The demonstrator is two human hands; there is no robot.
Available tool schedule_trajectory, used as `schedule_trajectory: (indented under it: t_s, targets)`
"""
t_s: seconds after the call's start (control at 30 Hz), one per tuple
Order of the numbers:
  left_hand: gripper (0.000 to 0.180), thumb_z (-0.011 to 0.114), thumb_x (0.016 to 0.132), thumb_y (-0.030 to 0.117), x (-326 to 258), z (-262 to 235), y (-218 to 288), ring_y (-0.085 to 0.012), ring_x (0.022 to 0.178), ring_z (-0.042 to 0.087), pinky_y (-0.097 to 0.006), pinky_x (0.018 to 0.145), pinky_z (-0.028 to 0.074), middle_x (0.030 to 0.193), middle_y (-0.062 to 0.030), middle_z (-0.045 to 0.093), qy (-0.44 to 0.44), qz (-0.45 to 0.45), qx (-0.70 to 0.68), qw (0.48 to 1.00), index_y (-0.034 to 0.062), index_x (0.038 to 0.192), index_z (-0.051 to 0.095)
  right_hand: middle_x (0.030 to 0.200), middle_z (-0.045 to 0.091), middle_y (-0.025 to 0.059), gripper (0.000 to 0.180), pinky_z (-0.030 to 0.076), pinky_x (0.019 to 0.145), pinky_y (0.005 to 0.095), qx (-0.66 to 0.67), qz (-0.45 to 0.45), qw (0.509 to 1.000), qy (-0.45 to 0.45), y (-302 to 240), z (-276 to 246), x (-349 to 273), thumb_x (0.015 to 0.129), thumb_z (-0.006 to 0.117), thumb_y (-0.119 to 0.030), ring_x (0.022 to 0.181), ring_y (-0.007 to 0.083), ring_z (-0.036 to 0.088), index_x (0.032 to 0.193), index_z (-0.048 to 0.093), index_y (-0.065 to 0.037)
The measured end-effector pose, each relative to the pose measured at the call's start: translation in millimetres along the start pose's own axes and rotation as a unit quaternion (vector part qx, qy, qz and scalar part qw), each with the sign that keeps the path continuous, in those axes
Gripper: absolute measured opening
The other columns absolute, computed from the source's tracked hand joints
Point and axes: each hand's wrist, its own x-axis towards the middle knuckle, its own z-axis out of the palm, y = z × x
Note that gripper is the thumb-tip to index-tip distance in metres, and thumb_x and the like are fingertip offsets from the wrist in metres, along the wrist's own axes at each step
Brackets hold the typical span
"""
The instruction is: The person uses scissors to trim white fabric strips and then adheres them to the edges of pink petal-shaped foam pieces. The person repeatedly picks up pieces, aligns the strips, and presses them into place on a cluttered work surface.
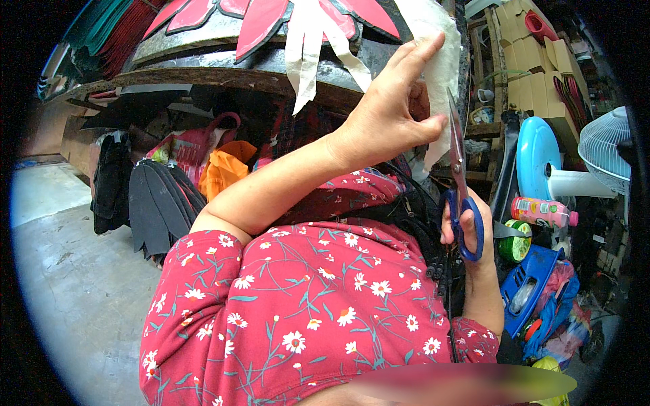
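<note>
My left hand (pixel 391 111) is raised in front of me and pinches the edge of a white fabric sheet (pixel 441 64) between thumb and fingers. My right hand (pixel 467 220) grips blue-handled scissors (pixel 459 183), blades pointing up and lying along the fabric's right edge just beside my left thumb. The fabric hangs from a dark round table top (pixel 223 64) that carries red petal-shaped pieces (pixel 261 24) and white strips (pixel 305 51). My red flowered sleeves fill the lower middle of the view.
Black leaf-shaped pieces (pixel 159 203), an orange bag (pixel 223 169) and a pink bag (pixel 196 145) lie under the table. At right stand a blue round stool (pixel 536 152), a white fan (pixel 606 145), a pink bottle (pixel 542 211), a green tape roll (pixel 516 243) and a blue crate (pixel 531 284). Grey concrete floor (pixel 74 271) spreads left.
</note>
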Motion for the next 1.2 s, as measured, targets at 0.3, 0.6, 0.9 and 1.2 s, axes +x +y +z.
schedule_trajectory:
  t_s: [0.3,0.6,0.9,1.2]
  targets:
    - [0.094,0.070,0.075,-0.009,-1,3,0,-0.0101,0.076,0.059,-0.024,0.064,0.053,0.140,-0.0138,0.039,-0.015,-0.002,-0.029,0.999,0.0036,0.156,0.024,0.068,0.054,0.0010,0.077,0.045,0.048,0.0222,0.014,0.002,1.000,-0.017,-1,-2,2,0.078,0.067,-0.075,0.051,0.0098,0.057,0.094,0.056,0.000]
    - [0.095,0.070,0.075,-0.008,-7,10,5,-0.0096,0.075,0.059,-0.024,0.062,0.053,0.139,-0.0128,0.040,-0.039,-0.004,0.006,0.999,0.0052,0.156,0.024,0.070,0.054,0.0006,0.076,0.044,0.047,0.0222,0.028,0.011,0.999,0.009,-3,-1,2,0.079,0.067,-0.073,0.050,0.0095,0.055,0.094,0.056,0.000]
    - [0.063,0.079,0.081,0.009,2,-6,-4,-0.0096,0.083,0.052,-0.024,0.073,0.047,0.104,-0.0054,0.049,0.045,-0.055,-0.010,0.997,-0.0021,0.137,0.052,0.066,0.051,-0.0006,0.071,0.040,0.044,0.0185,-0.041,0.012,0.999,0.019,-1,-6,3,0.080,0.069,-0.071,0.047,0.0061,0.051,0.093,0.054,-0.003]
    - [0.086,0.069,0.086,-0.008,-3,2,4,-0.0132,0.113,0.057,-0.029,0.098,0.049,0.133,-0.0047,0.048,-0.016,-0.045,-0.024,0.999,0.0071,0.157,0.023,0.067,0.053,0.0006,0.059,0.040,0.050,0.0207,-0.030,-0.033,0.999,0.017,-2,-3,10,0.087,0.070,-0.059,0.051,0.0084,0.053,0.091,0.056,-0.002]
